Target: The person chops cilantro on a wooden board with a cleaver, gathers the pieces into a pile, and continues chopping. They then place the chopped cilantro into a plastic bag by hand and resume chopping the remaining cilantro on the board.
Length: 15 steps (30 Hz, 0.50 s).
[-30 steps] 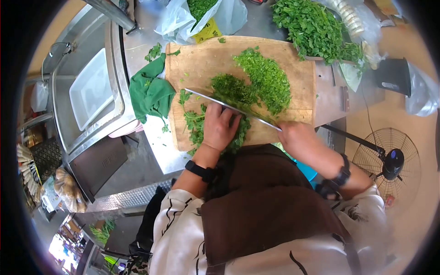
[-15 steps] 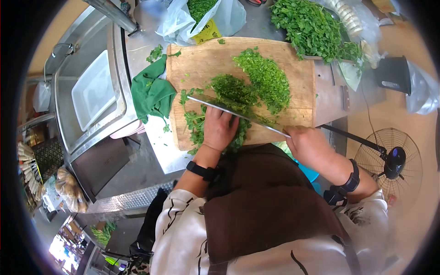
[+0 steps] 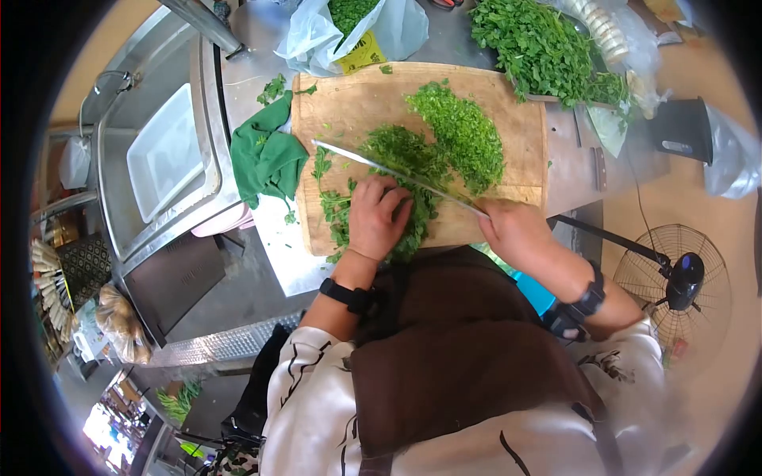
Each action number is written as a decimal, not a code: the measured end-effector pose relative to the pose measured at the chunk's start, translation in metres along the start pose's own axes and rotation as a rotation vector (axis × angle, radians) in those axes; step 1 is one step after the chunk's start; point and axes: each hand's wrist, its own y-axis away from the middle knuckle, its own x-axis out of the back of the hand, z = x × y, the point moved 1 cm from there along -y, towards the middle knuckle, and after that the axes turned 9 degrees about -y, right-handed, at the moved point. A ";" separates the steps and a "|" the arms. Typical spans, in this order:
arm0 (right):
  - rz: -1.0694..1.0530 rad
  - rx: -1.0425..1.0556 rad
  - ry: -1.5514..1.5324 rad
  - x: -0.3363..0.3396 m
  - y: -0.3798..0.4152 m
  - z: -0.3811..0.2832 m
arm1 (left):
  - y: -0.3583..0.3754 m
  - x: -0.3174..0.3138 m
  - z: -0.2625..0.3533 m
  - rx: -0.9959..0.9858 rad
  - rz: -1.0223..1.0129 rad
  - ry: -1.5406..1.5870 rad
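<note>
My right hand point(image 3: 516, 234) is wrapped round the handle of a long knife point(image 3: 373, 166), whose blade slants across a wooden cutting board point(image 3: 349, 103). Curled fingers of my left hand point(image 3: 377, 220) press on a bunch of leafy green herbs point(image 3: 418, 226) at the near side of the board, just short of the blade. Cut herbs point(image 3: 397, 146) lie beyond the blade, darker and coarser than the finely chopped bright green pile point(image 3: 464, 139) to their right. Whether the blade's edge touches the board is hidden.
A green cloth point(image 3: 270, 155) lies at the board's left edge, beside a metal sink point(image 3: 210, 135) holding a white tub point(image 3: 171, 155). Behind the board are a plastic bag point(image 3: 405, 28) of greens and a heap of leafy herbs point(image 3: 540, 59). A fan point(image 3: 683, 278) stands at right.
My right hand and the knife have shifted away from me and leftward, so the blade is now farther from my left fingers. My left hand has barely moved.
</note>
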 end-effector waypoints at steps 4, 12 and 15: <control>-0.111 -0.051 0.051 0.021 0.018 -0.012 | -0.001 -0.003 -0.001 -0.006 0.029 -0.025; -0.100 0.018 0.031 -0.040 -0.037 0.009 | 0.000 -0.004 -0.003 0.025 0.004 0.038; -0.049 -0.004 -0.027 -0.032 -0.030 0.011 | 0.005 0.000 0.000 0.031 0.000 0.042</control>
